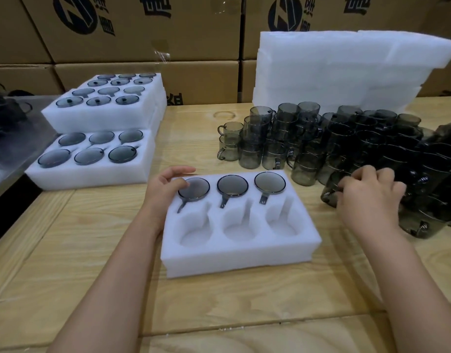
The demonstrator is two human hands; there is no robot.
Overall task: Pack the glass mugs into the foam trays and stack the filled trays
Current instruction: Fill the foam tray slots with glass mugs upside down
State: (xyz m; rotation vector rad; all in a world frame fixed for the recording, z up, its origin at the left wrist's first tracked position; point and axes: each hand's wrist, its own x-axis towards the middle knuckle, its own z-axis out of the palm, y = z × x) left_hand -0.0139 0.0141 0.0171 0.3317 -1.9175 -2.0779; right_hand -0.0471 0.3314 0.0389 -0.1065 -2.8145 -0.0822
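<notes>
While the left hand (166, 189) holds the 10 o'clock corner of the foam tray (239, 253), thumb on top and fingers curved over the far edge, the right hand (369, 197) at 3 o'clock has its fingers curled round a dark glass mug (330, 193) at the near edge of the loose mugs (283, 138). The tray sits mid-table with three mugs (232, 186) in the far row and the three near pockets unfilled. Filled trays (99, 118) are stacked at 10 o'clock, an empty foam stack (346, 70) at 1 o'clock, cardboard boxes (143, 34) at 12 behind the wooden table (92, 250).
</notes>
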